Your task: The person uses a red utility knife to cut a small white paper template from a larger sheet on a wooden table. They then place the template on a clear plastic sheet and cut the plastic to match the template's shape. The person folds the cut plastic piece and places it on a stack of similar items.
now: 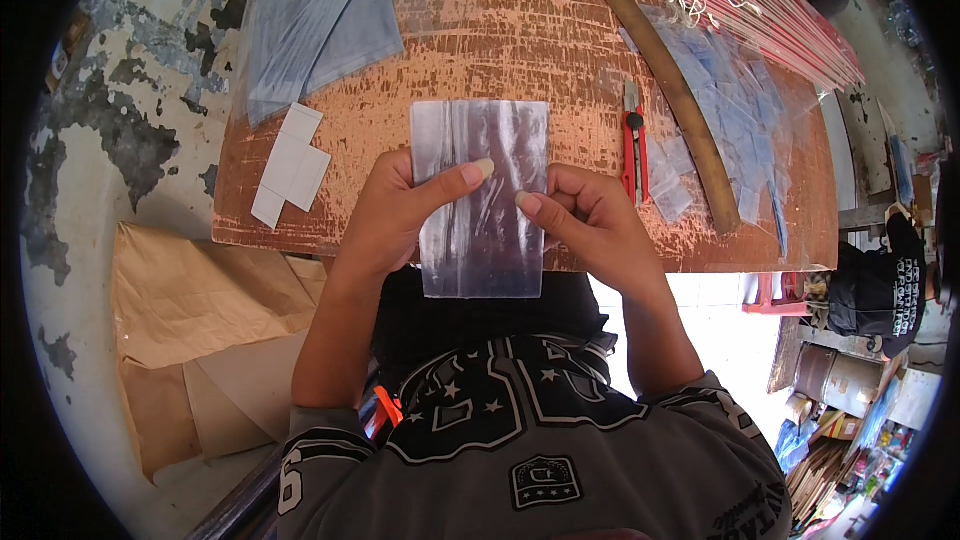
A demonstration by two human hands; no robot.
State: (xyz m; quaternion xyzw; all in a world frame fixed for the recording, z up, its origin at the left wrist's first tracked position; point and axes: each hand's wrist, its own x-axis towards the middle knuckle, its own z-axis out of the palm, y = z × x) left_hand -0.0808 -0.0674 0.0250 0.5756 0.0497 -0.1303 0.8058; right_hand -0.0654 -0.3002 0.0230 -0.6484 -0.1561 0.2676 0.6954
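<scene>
A stack of clear plastic sheets (pixel 482 240) is held upright between my two hands, over the front edge of the table. My left hand (pixel 405 205) grips its left side, the thumb lying flat across the front face. On the opposite side my right hand (pixel 592 220) pinches the edge, its thumb on the front and its fingers curled behind. Whether these are loose sheets or sleeves I cannot tell. To the right lies a red utility knife (pixel 636 150) with its blade end pointing away from me.
A wooden strip (pixel 680 100) lies beside clear plastic pieces (pixel 745 130) on the worn table (pixel 500 30). Pink sticks with white strings (pixel 750 0) are at the far right. More plastic sheets (pixel 340 30) and a white cut-out card (pixel 290 168) lie left; brown paper (pixel 200 300) sits below.
</scene>
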